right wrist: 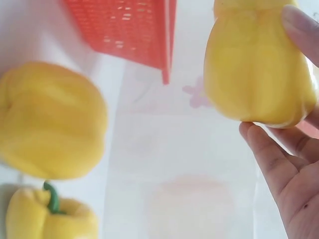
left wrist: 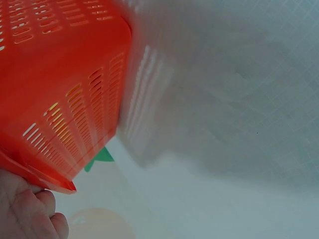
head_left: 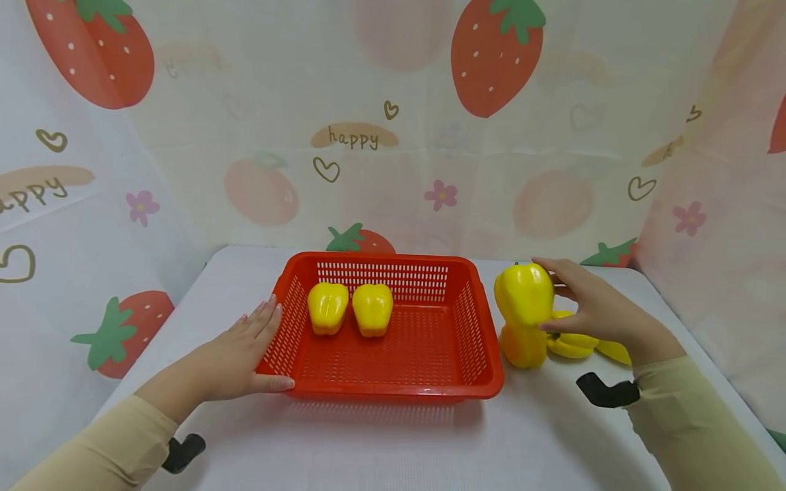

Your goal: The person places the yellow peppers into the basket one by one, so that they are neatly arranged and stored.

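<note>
My right hand (head_left: pixel 598 303) holds a glossy yellow bell pepper (head_left: pixel 524 293) between thumb and fingers, to the right of the basket. In the right wrist view, fingertips touch one end of this held pepper (right wrist: pixel 256 67), and the thumb lies along its side. Below it stands another yellow bell pepper (head_left: pixel 524 346). My left hand (head_left: pixel 236 361) rests on the left side of the red plastic basket (head_left: pixel 399 391), its fingers stretched along the rim and its thumb on the front corner. Inside the basket, two yellow peppers sit side by side, the left pepper (head_left: pixel 328 308) and the right pepper (head_left: pixel 372 309).
Beside the right hand lie more yellow pieces, including a pepper with a green stem (right wrist: pixel 52 214) and a tapering yellow piece (head_left: pixel 614 352) partly hidden by the wrist. The white table (head_left: pixel 368 450) is backed by a strawberry-print curtain (head_left: pixel 405 88).
</note>
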`<move>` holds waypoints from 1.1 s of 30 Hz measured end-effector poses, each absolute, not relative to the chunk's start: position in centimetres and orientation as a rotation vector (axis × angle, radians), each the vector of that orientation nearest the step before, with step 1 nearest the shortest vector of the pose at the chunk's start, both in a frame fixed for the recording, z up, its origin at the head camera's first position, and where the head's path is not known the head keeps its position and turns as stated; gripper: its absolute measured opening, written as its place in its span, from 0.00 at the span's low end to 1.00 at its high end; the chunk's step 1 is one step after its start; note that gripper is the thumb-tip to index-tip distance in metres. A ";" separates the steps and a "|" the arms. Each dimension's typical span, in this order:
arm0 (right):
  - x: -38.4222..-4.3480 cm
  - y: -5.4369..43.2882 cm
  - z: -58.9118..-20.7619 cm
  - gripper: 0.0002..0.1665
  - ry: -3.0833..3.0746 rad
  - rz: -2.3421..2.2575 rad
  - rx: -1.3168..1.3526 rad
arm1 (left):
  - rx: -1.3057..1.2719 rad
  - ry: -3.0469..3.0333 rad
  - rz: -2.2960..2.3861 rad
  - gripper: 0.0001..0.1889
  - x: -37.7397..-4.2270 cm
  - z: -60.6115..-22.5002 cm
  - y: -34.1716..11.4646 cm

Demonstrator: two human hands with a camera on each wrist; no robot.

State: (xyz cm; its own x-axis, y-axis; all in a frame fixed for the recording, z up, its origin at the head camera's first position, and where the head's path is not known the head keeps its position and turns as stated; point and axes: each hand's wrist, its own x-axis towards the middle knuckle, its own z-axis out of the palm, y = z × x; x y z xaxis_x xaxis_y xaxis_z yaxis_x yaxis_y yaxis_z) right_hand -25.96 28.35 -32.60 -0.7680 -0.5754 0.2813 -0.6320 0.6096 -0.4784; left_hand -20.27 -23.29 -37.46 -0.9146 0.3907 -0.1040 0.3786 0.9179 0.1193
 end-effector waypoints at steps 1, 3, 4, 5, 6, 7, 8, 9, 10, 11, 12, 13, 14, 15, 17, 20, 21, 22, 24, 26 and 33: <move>-26.2 28.1 -32.4 0.55 -2.732 0.875 1.030 | 0.594 2.952 0.147 0.64 -20.3 -37.5 -23.3; -26.5 27.5 -32.1 0.55 -2.745 0.902 1.026 | 0.593 2.951 0.147 0.64 -20.3 -37.5 -23.3; -26.7 27.1 -32.0 0.55 -2.757 0.921 1.016 | 0.592 2.952 0.144 0.64 -20.3 -37.5 -23.3; -26.9 26.8 -31.8 0.55 -2.769 0.939 1.006 | 0.590 2.953 0.144 0.64 -20.3 -37.4 -23.3; -27.1 26.5 -31.7 0.55 -2.779 0.960 1.000 | 0.594 2.953 0.144 0.64 -20.3 -37.4 -23.3; -27.3 26.2 -31.6 0.55 -2.786 0.981 0.994 | 0.598 2.954 0.146 0.64 -20.3 -37.4 -23.4; -27.4 25.9 -31.5 0.55 -2.790 0.998 0.992 | 0.597 2.954 0.146 0.64 -20.3 -37.4 -23.4; -27.6 25.6 -31.5 0.55 -2.793 1.011 0.996 | 0.596 2.954 0.149 0.64 -20.2 -37.4 -23.4; -27.8 25.3 -31.4 0.54 -2.797 1.023 0.998 | 0.596 2.953 0.151 0.64 -20.2 -37.5 -23.4; -28.0 25.0 -31.4 0.54 -2.796 1.034 1.007 | 0.595 2.953 0.153 0.64 -20.2 -37.5 -23.4; -28.1 24.7 -31.3 0.54 -2.792 1.048 1.020 | 0.594 2.952 0.154 0.64 -20.2 -37.5 -23.4; -28.3 24.4 -31.3 0.54 -2.784 1.061 1.039 | 0.589 2.951 0.152 0.64 -20.2 -37.5 -23.3; -28.5 24.1 -31.2 0.54 -2.776 1.075 1.057 | 0.584 2.950 0.150 0.64 -20.2 -37.5 -23.3; -28.7 23.8 -31.2 0.53 -2.772 1.082 1.072 | 0.584 2.949 0.151 0.64 -20.2 -37.5 -23.3; -29.0 23.2 -31.1 0.53 -2.765 1.089 1.096 | 0.586 2.949 0.149 0.64 -20.2 -37.5 -23.3; -29.5 22.2 -30.9 0.54 -2.762 1.073 1.130 | 0.588 2.949 0.150 0.64 -20.3 -37.5 -23.3; -29.6 21.9 -30.9 0.54 -2.769 1.066 1.133 | 0.587 2.949 0.149 0.64 -20.3 -37.5 -23.3; -29.7 21.5 -30.8 0.55 -2.775 1.067 1.139 | 0.587 2.949 0.150 0.64 -20.3 -37.5 -23.3; -30.0 20.8 -30.7 0.55 -2.792 1.075 1.144 | 0.586 2.950 0.150 0.64 -20.4 -37.5 -23.3; -30.2 20.1 -30.7 0.55 -2.813 1.095 1.139 | 0.585 2.948 0.148 0.64 -20.3 -37.5 -23.3; -30.9 17.8 -31.1 0.55 -2.841 1.132 1.139 | 0.580 2.946 0.152 0.64 -20.2 -37.5 -23.4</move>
State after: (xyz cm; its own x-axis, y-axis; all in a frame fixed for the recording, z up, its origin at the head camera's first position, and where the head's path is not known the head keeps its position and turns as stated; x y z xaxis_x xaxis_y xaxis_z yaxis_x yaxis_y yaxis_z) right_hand -30.86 17.76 -31.12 -0.7499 -0.6476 0.1354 -0.5632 0.5176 -0.6441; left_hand -20.25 -23.35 -37.50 -0.9169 0.3830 -0.1124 0.3694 0.9209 0.1246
